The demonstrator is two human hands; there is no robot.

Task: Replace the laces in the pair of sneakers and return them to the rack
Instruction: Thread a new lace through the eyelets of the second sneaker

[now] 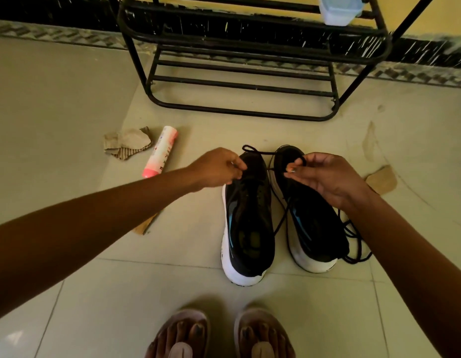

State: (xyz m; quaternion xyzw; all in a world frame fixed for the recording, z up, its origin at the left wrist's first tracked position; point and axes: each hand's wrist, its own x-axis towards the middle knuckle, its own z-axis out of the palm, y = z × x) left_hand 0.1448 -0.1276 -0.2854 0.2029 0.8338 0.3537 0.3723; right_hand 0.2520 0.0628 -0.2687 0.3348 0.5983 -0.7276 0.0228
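Note:
Two black sneakers with white soles stand side by side on the tiled floor, the left sneaker (pixel 247 223) and the right sneaker (pixel 312 223), toes pointing at the black metal rack (pixel 239 71). My left hand (pixel 216 167) pinches a black lace (pixel 257 151) over the left sneaker's toe end. My right hand (pixel 325 177) pinches a loop of the same lace above the right sneaker. The lace runs between both hands and trails down between the shoes. More black lace (pixel 353 241) lies coiled beside the right sneaker's heel.
A pink spray can (pixel 161 151) lies on the floor left of the sneakers, next to a crumpled cloth (pixel 127 143). Cardboard scraps (pixel 381 180) lie to the right. A pale plastic container (pixel 339 9) sits on the rack. My sandalled feet (pixel 219 337) are at the bottom.

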